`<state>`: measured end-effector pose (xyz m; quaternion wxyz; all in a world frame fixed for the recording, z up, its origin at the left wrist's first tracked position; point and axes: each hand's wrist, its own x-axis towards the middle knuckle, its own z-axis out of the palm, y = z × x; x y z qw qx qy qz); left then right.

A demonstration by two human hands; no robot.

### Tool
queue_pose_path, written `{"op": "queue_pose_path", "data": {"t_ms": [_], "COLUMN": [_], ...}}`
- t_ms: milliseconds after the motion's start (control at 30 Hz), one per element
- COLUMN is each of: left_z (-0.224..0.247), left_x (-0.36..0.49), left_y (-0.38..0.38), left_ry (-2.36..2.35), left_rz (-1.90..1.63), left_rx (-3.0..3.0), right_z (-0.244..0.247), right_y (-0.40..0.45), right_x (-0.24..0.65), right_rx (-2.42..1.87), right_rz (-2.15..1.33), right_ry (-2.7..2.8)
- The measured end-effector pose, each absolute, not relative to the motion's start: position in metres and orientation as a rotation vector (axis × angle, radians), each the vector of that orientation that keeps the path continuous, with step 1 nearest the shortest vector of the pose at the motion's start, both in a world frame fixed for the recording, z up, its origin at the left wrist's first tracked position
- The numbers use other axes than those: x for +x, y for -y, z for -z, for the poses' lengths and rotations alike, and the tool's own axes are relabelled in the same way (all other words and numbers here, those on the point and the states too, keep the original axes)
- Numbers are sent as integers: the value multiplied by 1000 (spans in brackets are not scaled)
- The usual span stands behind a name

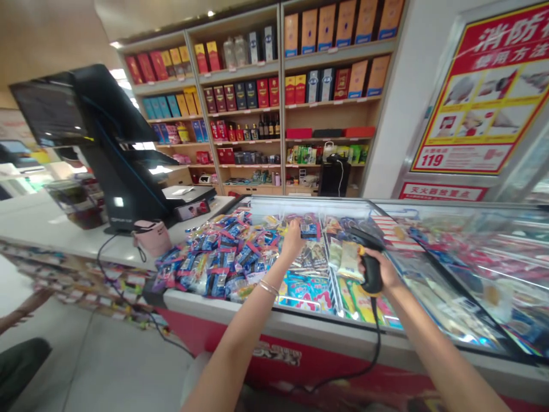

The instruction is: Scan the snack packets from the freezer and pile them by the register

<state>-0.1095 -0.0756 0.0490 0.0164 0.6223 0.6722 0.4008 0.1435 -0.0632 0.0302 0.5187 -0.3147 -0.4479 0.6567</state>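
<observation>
My left hand (pixel 292 240) reaches over an open chest freezer (pixel 300 205) and pinches a small blue snack packet (pixel 309 229) at its fingertips. My right hand (pixel 380 270) is wrapped around the grip of a black corded handheld barcode scanner (pixel 367 247), whose head points toward the blue packet. The two are close but apart. Below my hands, a heap of blue, pink and silver packets (pixel 218 257) fills the freezer's left side. A coiled black scanner cable (pixel 377 349) hangs over the freezer's front.
A black point-of-sale terminal (pixel 115 137) and a pink bag (pixel 152 237) stand on a white counter (pixel 51 229) to the left. Shelves of boxed liquor (pixel 257 91) rise behind the freezer. A person's arm (pixel 26 309) shows at the lower left, and a red-and-yellow poster (pixel 484 97) hangs at the right.
</observation>
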Motion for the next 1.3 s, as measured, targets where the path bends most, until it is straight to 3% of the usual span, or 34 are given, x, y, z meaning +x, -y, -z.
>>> {"op": "queue_pose_path", "data": {"t_ms": [133,367,1300], "left_z": [-50,-50,-40], "left_x": [-165,-193,-183], "left_y": [94,101,102], "left_ry": [-2317,-2522,-2615], "left_rz": [-1277,-1206,-1057], "left_rx": [1778,1697,1936], "right_z": [-36,-24,-35], "right_y": [61,64,90], "right_x": [72,-11,-1], "right_rx": [-671,-688,-626], "right_rz": [-1858,-1831,-1702], "right_ry": [1102,1208,1430]}}
